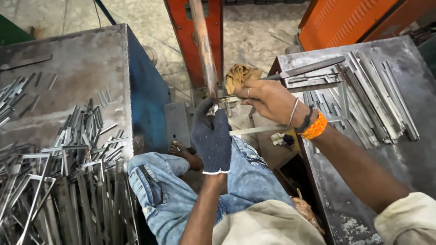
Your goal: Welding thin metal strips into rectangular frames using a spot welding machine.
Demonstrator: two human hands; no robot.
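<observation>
As left hand (211,138) steadies, right hand (268,97) grips metal frame (318,86)

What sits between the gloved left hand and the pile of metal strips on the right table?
In the head view, the bare right hand gripping a bent metal frame.

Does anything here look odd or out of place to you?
Yes: only the left hand wears a glove; the right hand gripping the metal frame is bare. A bare foot also sits below the work, near sharp strips.

Left hand (212,136) fingertips hidden behind rusty lever (204,50); lever top cut off.
</observation>
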